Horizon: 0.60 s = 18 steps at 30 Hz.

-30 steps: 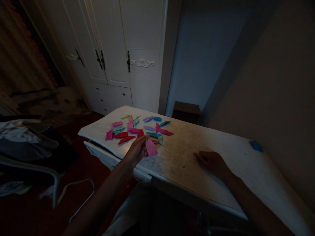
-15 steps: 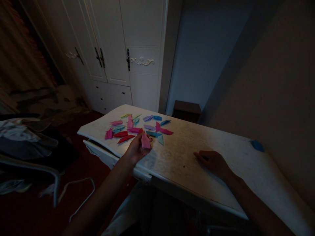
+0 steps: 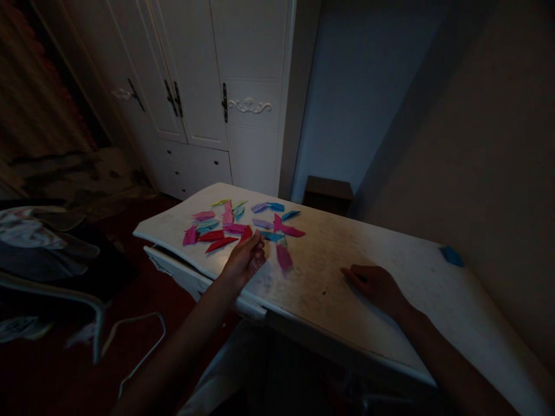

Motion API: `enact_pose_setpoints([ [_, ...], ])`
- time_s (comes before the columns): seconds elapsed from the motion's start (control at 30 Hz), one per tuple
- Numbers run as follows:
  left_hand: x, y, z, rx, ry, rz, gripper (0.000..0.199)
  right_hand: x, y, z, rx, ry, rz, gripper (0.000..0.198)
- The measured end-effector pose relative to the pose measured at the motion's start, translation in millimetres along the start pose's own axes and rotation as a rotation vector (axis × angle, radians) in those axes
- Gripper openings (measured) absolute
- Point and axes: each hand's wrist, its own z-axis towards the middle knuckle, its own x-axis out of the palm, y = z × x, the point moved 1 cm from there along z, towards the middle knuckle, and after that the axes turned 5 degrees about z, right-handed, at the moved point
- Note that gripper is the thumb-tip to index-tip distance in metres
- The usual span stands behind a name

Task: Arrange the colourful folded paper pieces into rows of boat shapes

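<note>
My left hand [image 3: 246, 260] is over the front of the white table [image 3: 312, 312], with its thumb raised against curled fingers and nothing visible in them. Just right of it is a folded pink paper piece [image 3: 284, 257], blurred by motion and apart from the fingers. Around the hand's far side lie folded paper pieces in several colours, among them a red piece [image 3: 221, 245], a purple piece [image 3: 263, 224], a magenta piece [image 3: 292, 231] and a yellow piece [image 3: 221, 203]. My right hand [image 3: 375, 283] rests on the tabletop farther right, fingers loosely curled, holding nothing visible.
A blue folded piece [image 3: 451, 255] lies alone at the table's far right, near the wall. Below the left front edge a drawer [image 3: 182, 277] stands partly pulled out. Behind are a white wardrobe [image 3: 255, 150] and a small brown stand [image 3: 328, 190]. A chair [image 3: 97, 323] is at left.
The pink paper piece has left my left hand and moved right, away from the fingers. The left hand's fingers have curled in. My right hand stays in place.
</note>
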Motion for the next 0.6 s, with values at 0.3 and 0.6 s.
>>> enact_pose_setpoints([
  [0.3, 6, 9, -13, 0.496, -0.028, 1.138, 0.038, -1, 1, -1, 0.001, 0.006, 0.016, 0.053],
  [0.6, 12, 13, -14, 0.53, 0.136, 1.596, 0.027, -2, 2, 0, 0.003, 0.018, -0.007, 0.053],
])
